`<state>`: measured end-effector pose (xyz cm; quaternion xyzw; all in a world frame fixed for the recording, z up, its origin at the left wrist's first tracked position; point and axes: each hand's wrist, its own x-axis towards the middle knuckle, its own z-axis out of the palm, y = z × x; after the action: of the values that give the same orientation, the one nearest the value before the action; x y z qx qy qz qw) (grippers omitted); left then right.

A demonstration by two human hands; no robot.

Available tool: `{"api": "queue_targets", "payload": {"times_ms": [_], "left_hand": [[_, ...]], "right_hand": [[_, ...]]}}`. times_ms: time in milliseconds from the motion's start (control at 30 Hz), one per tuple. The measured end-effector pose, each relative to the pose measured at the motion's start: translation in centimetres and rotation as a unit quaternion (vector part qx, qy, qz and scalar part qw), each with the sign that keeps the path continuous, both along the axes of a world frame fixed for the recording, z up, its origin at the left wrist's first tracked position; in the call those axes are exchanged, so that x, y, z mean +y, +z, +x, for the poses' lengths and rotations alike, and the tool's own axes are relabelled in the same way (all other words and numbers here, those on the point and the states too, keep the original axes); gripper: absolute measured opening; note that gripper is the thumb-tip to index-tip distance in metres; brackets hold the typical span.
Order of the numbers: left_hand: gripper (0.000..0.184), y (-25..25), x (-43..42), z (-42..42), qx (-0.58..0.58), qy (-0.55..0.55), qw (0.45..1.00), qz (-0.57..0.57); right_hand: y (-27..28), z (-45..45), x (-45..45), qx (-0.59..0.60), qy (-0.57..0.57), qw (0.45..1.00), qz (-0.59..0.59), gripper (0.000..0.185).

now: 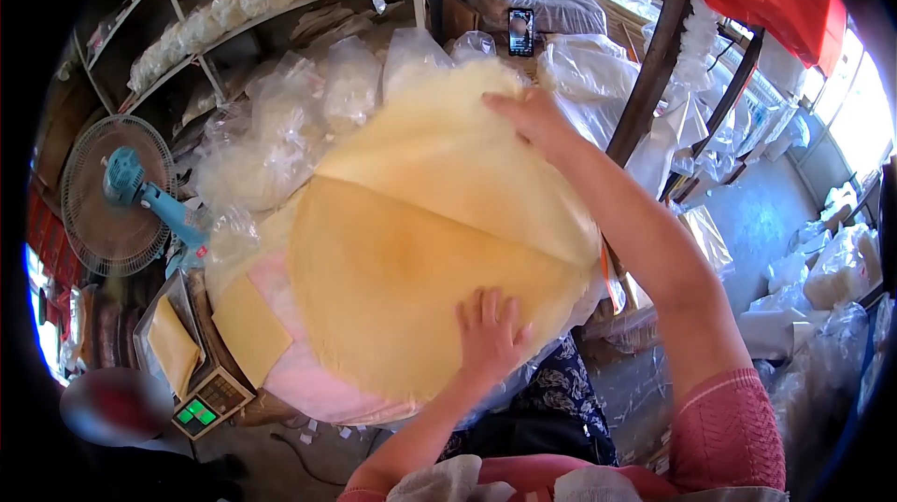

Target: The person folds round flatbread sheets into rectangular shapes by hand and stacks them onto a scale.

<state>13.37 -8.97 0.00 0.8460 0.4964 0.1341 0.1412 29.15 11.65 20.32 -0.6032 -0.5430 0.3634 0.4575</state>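
Note:
A large, thin, round yellow sheet (392, 287) spreads over a pile in front of me, with a crease across it. Its far part is raised and looks paler and see-through. My right hand (537, 119) reaches out to that far edge, thumb and fingers closed on the sheet. Nearer to me, my left hand (492, 334) lies flat on the sheet's lower right, fingers spread. Pink cloth or paper (299, 376) shows beneath the sheet at its left. Whatever else lies under it is hidden.
A scale (213, 399) with green lit digits holds folded yellow sheets (175, 343) at the left. Behind it stands a blue fan (140, 189). Clear plastic bags (290, 110) crowd the far side. A phone (521, 31) stands at the back, beside a dark post (649, 68).

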Motion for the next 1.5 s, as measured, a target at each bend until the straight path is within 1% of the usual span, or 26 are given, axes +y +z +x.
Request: {"api": "queue_targets", "payload": {"times_ms": [100,133,200,267,300,333,367,433,467,500,600,633,667,700,733,767,800,833,867,967,1067,1200,1267,1433,1467,1500], "left_hand": [[0.065,0.2,4.1,1.4,-0.172,0.024,0.984,0.043],[0.065,-0.3,4.6,1.7,-0.117,0.019,0.991,0.056],[0.065,-0.9,5.3,2.5,-0.005,0.009,0.997,0.080],[0.065,0.1,5.0,2.5,-0.002,0.005,0.998,0.067],[0.065,0.4,4.8,2.4,0.000,0.002,0.998,0.057],[0.064,0.2,4.7,2.4,0.004,0.002,0.998,0.056],[0.063,0.0,4.8,2.4,0.006,0.003,0.998,0.057],[0.064,0.1,4.9,2.5,0.008,0.004,0.998,0.056],[0.065,0.3,4.9,2.5,0.007,0.005,0.999,0.052],[0.066,0.5,4.8,2.5,0.006,0.006,0.999,0.048],[0.060,-0.1,4.9,2.0,-0.023,0.021,0.994,0.102],[0.058,-0.5,5.3,1.3,-0.229,0.045,0.972,-0.040],[0.055,-1.1,6.1,0.1,-0.421,0.065,0.887,-0.179],[0.053,-0.6,6.5,-1.4,-0.592,0.084,0.749,-0.285],[0.051,0.5,6.5,-3.7,-0.717,0.085,0.612,-0.323],[0.050,1.9,6.2,-6.5,-0.806,0.073,0.482,-0.337],[0.048,2.9,5.7,-9.1,-0.852,0.062,0.400,-0.333],[0.046,3.0,5.0,-11.4,-0.868,0.067,0.373,-0.320],[0.045,2.6,4.3,-13.5,-0.876,0.080,0.369,-0.300],[0.029,-1.1,3.1,-16.8,-0.758,0.222,0.552,-0.269],[0.013,-0.3,1.6,-17.2,-0.559,0.285,0.739,-0.245],[0.011,0.3,2.0,-19.3,-0.583,0.333,0.731,-0.123],[0.018,-0.1,2.7,-22.4,-0.611,0.319,0.723,-0.044],[0.039,1.2,2.0,-27.3,-0.561,0.423,0.711,-0.034],[0.044,1.1,2.0,-28.2,-0.538,0.452,0.711,-0.038],[0.041,1.2,2.0,-29.1,-0.519,0.447,0.725,-0.074]], "right_hand": [[-2.5,-0.6,0.3,-0.007,0.104,0.994,-0.029,0.034],[-3.5,-0.7,1.0,0.004,0.128,0.992,-0.010,0.041],[-3.3,-0.5,4.3,-0.187,0.036,0.977,0.099,0.046],[1.7,-0.4,6.9,-0.339,0.015,0.924,0.176,0.054],[6.6,0.0,7.2,-0.295,0.060,0.932,0.200,0.062],[11.2,-1.4,4.5,-0.275,0.012,0.925,0.264,0.061],[13.8,-1.2,5.5,-0.266,-0.029,0.902,0.338,0.044],[18.5,-3.1,3.0,-0.185,0.102,0.873,0.440,0.035],[19.2,-4.2,1.3,-0.178,0.141,0.861,0.455,0.023],[19.0,-5.3,-0.8,-0.171,0.180,0.848,0.469,0.018],[13.0,-7.3,-4.3,-0.329,0.230,0.745,0.533,0.027],[9.5,-7.8,-6.7,-0.383,0.229,0.718,0.533,0.028],[6.2,-8.4,-9.1,-0.436,0.227,0.689,0.532,0.031],[3.4,-8.6,-11.5,-0.477,0.257,0.688,0.483,0.027],[0.3,-8.5,-13.1,-0.454,0.296,0.682,0.492,0.024],[-3.4,-8.2,-14.8,-0.477,0.321,0.693,0.435,0.032],[-6.8,-7.7,-16.2,-0.473,0.332,0.713,0.398,0.034],[-10.0,-7.2,-17.6,-0.467,0.341,0.732,0.361,0.036],[-13.0,-6.6,-19.0,-0.469,0.342,0.746,0.327,0.038],[-17.4,-4.8,-22.3,-0.434,0.316,0.784,0.312,0.039],[-17.5,-2.2,-23.9,-0.428,0.258,0.814,0.297,0.037],[-17.0,2.3,-24.2,-0.506,0.126,0.816,0.249,0.032],[-16.1,3.3,-25.2,-0.476,0.136,0.827,0.267,0.031],[-12.8,0.8,-28.5,-0.411,0.172,0.832,0.330,0.023],[-13.3,1.2,-28.3,-0.448,0.182,0.822,0.302,0.021],[-14.0,1.5,-28.2,-0.418,0.195,0.842,0.279,0.022]]}}
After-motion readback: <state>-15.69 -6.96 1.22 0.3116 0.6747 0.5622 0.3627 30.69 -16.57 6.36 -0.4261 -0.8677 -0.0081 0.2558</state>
